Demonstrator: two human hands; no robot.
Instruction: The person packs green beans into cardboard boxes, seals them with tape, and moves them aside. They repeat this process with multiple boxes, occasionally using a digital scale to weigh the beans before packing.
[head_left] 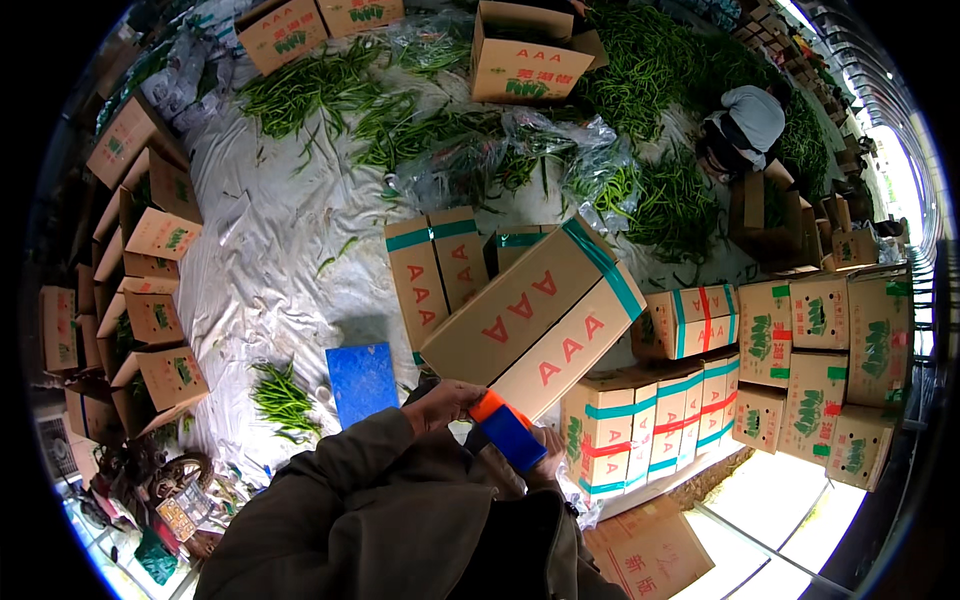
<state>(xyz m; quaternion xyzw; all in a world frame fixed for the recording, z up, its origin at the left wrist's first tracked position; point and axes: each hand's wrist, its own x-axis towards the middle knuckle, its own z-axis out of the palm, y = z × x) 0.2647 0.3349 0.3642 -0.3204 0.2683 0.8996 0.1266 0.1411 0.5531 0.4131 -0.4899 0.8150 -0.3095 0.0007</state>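
A long cardboard box (540, 300) lies tilted in front of me, with green tape around its far right end. An orange and blue tape dispenser (512, 437) is at the box's near left end. My right hand (547, 452) is wrapped around the dispenser's blue side. My left hand (445, 404) is closed by the orange edge and the box's near corner; what its fingertips pinch is hidden. Behind the box stand a taped carton (437, 265) and another partly covered carton.
Taped cartons (650, 425) are stacked to my right. Open boxes (150, 290) line the left. A blue slab (362, 383) and some green peppers (284, 400) lie on the white sheet (250, 250). Pepper heaps (640, 80) spread at the back, where a person (745, 125) bends down.
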